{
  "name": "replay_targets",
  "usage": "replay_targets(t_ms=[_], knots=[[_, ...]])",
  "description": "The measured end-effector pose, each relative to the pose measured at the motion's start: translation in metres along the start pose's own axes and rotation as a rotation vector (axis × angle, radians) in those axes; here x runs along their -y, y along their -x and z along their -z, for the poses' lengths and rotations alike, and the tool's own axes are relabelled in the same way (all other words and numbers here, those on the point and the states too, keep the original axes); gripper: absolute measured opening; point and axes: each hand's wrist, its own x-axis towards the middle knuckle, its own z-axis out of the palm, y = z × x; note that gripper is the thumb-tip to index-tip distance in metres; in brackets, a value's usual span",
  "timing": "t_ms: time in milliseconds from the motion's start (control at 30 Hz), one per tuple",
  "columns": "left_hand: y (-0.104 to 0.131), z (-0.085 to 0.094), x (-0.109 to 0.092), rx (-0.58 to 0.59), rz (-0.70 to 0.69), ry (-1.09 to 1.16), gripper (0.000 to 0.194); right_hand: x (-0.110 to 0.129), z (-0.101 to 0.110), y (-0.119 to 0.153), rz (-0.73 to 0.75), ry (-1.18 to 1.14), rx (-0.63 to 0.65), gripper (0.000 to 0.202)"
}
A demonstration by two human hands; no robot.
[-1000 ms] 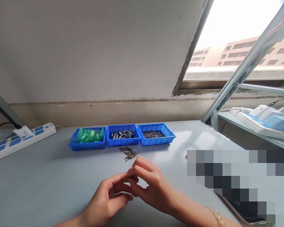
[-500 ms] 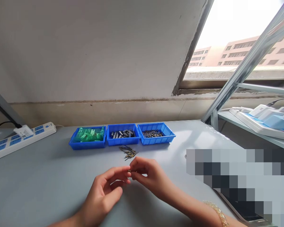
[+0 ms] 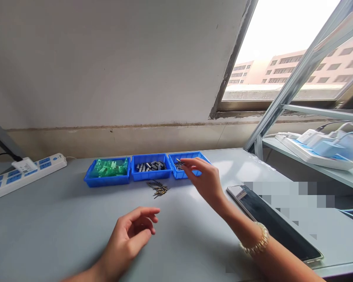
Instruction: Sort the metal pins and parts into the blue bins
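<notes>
My left hand (image 3: 131, 239) rests low over the table with its fingers curved and apart, holding nothing. Thumb and index finger of my right hand (image 3: 204, 178) come together over the right blue bin (image 3: 204, 156), which holds many thin metal pins (image 3: 179, 166). A small metallic tip shows at those fingertips; whether it is held or lies in the bin is unclear. A loose pile of thin pins with brass-coloured parts (image 3: 160, 190) lies on the table in front of the middle blue bin (image 3: 151, 176), which contains short dark metal pieces (image 3: 153, 166).
The left blue bin (image 3: 107, 182) holds a green plastic bag (image 3: 108, 167) with pale pieces. On the left is a power strip (image 3: 51, 164). A phone (image 3: 270, 223) lies near my right forearm. Another power strip (image 3: 314, 152) sits on the metal shelf at right.
The hands have parted. My right hand has moved forward and right to the right bin. My left hand stays nearly in place, and the small part formerly between the hands no longer shows there.
</notes>
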Motion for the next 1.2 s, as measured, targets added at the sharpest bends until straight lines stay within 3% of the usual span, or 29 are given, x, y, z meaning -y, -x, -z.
replay_targets(t_ms=[100,300,400,700,867,1000,1200], knots=[[-0.002,0.0,-0.001,-0.012,0.004,-0.002,0.03,-0.013,-0.003,-0.001,0.02,0.073,0.012,0.024],[-0.001,0.0,-0.011,-0.073,0.029,-0.034,0.026,-0.004,-0.023,0.025,0.112,0.03,0.349,0.015],[0.001,-0.002,-0.016,-0.096,0.051,-0.044,0.025,0.0,-0.029,0.03,0.089,0.024,0.424,0.012],[-0.001,-0.004,-0.018,-0.128,0.037,-0.045,0.021,0.001,-0.027,0.026,-0.019,-0.043,0.409,0.014],[-0.005,-0.002,-0.016,-0.186,0.008,0.002,0.027,0.018,-0.016,0.029,-0.075,-0.194,0.423,0.012],[-0.01,-0.002,-0.01,-0.175,0.02,-0.004,0.026,0.041,-0.011,0.038,-0.035,-0.335,0.474,0.011],[-0.009,-0.006,-0.01,-0.128,0.033,0.003,0.018,0.058,-0.008,0.047,0.06,-0.472,0.447,0.011]])
